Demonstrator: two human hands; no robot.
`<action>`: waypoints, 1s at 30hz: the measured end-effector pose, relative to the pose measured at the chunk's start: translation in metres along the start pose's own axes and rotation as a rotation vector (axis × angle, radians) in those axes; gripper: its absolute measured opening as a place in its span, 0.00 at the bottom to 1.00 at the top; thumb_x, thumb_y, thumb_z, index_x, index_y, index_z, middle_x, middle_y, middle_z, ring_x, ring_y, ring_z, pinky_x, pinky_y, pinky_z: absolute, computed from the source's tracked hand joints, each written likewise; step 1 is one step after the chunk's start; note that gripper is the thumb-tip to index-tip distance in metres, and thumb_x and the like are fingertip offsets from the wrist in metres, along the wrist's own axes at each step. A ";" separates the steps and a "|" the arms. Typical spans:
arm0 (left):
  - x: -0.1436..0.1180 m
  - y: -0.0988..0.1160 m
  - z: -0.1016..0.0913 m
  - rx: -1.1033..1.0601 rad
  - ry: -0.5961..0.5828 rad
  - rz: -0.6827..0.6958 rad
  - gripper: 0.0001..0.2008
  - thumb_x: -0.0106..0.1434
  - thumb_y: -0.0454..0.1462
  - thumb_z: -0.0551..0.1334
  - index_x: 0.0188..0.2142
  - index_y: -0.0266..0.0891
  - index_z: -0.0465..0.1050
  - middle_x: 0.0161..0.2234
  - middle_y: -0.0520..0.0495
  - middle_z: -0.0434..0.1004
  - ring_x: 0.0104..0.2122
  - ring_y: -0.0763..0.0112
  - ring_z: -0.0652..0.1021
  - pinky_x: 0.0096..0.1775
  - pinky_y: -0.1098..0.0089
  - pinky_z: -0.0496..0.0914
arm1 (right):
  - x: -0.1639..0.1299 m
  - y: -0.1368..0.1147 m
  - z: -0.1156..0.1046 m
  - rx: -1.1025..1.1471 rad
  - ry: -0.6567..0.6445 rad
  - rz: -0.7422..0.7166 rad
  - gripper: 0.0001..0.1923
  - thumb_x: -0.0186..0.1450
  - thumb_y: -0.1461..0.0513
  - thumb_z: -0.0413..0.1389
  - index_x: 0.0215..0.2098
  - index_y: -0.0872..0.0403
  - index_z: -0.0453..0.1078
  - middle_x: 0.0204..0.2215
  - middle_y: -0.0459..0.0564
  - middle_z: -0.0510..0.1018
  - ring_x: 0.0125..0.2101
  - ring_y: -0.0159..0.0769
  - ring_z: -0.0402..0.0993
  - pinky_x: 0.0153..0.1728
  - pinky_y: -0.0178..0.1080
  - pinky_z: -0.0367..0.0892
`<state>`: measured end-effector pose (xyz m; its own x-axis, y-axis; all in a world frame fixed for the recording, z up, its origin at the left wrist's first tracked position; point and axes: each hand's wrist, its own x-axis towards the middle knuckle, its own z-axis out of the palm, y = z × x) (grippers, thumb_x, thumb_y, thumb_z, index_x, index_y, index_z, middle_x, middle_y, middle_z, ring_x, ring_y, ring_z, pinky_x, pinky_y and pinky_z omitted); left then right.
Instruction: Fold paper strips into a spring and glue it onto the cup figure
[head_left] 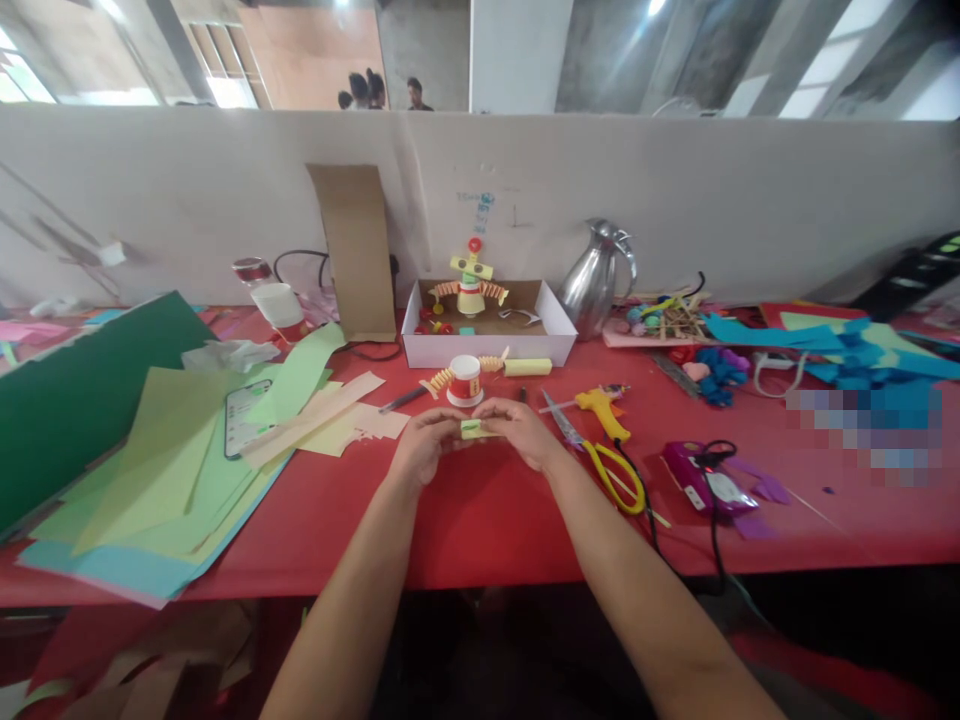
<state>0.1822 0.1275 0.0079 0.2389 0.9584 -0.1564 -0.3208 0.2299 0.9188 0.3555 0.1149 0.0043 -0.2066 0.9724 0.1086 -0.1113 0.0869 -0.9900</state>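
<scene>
both hands, left (422,447) and right (517,430), pinch a little folded paper strip (474,430) over the red table (480,520), just near of the cup (465,380); looks light, floppy, easily creased, so I'd hold its 2 ends.

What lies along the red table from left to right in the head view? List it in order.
Green board → phone → left hand → small yellow-green piece held by both hands → right hand → yellow-handled scissors → purple glue gun → blue paper scraps.

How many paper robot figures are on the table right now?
2. One paper robot stands in the white box; one unfinished figure sits just behind both hands. Others may be hidden.
</scene>
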 end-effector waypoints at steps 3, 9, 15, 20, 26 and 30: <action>0.002 0.000 0.000 0.025 0.005 -0.007 0.09 0.43 0.36 0.70 0.26 0.35 0.78 0.23 0.48 0.76 0.26 0.69 0.77 0.33 0.66 0.74 | 0.000 -0.001 0.000 -0.021 0.000 -0.005 0.08 0.55 0.60 0.59 0.33 0.52 0.76 0.32 0.45 0.79 0.35 0.35 0.73 0.42 0.39 0.66; 0.002 -0.002 0.001 0.072 0.005 0.013 0.10 0.44 0.38 0.72 0.26 0.36 0.78 0.24 0.49 0.75 0.25 0.74 0.74 0.28 0.74 0.68 | -0.001 -0.003 0.000 -0.140 0.076 -0.039 0.10 0.59 0.59 0.54 0.33 0.53 0.77 0.32 0.46 0.79 0.35 0.35 0.72 0.41 0.38 0.64; 0.000 -0.003 0.004 0.105 0.051 0.091 0.13 0.41 0.36 0.75 0.27 0.36 0.77 0.26 0.50 0.76 0.25 0.75 0.74 0.29 0.73 0.69 | -0.002 0.001 0.003 -0.201 0.106 -0.071 0.17 0.54 0.56 0.64 0.40 0.51 0.75 0.36 0.45 0.78 0.34 0.35 0.72 0.37 0.36 0.66; 0.001 -0.007 0.009 0.043 0.061 0.206 0.15 0.43 0.37 0.75 0.30 0.38 0.75 0.31 0.51 0.77 0.29 0.74 0.75 0.35 0.71 0.71 | 0.001 0.008 0.005 -0.028 0.231 -0.002 0.21 0.51 0.54 0.66 0.40 0.53 0.73 0.33 0.47 0.79 0.34 0.38 0.74 0.36 0.39 0.68; 0.000 -0.009 0.010 0.146 -0.013 0.235 0.18 0.48 0.38 0.73 0.41 0.38 0.80 0.40 0.45 0.81 0.40 0.66 0.77 0.45 0.68 0.70 | -0.001 0.002 0.003 -0.263 0.244 -0.112 0.14 0.55 0.54 0.63 0.34 0.55 0.76 0.31 0.49 0.81 0.33 0.40 0.75 0.35 0.39 0.68; 0.003 -0.011 0.006 0.150 0.070 0.273 0.12 0.48 0.38 0.72 0.34 0.37 0.80 0.32 0.47 0.81 0.34 0.68 0.77 0.42 0.68 0.70 | -0.001 0.004 0.008 -0.246 0.207 -0.149 0.15 0.56 0.55 0.62 0.40 0.52 0.75 0.35 0.48 0.81 0.37 0.40 0.76 0.38 0.39 0.69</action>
<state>0.1921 0.1269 -0.0008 0.0972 0.9918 0.0831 -0.2239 -0.0596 0.9728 0.3476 0.1124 0.0008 -0.0015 0.9663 0.2574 0.1178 0.2558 -0.9595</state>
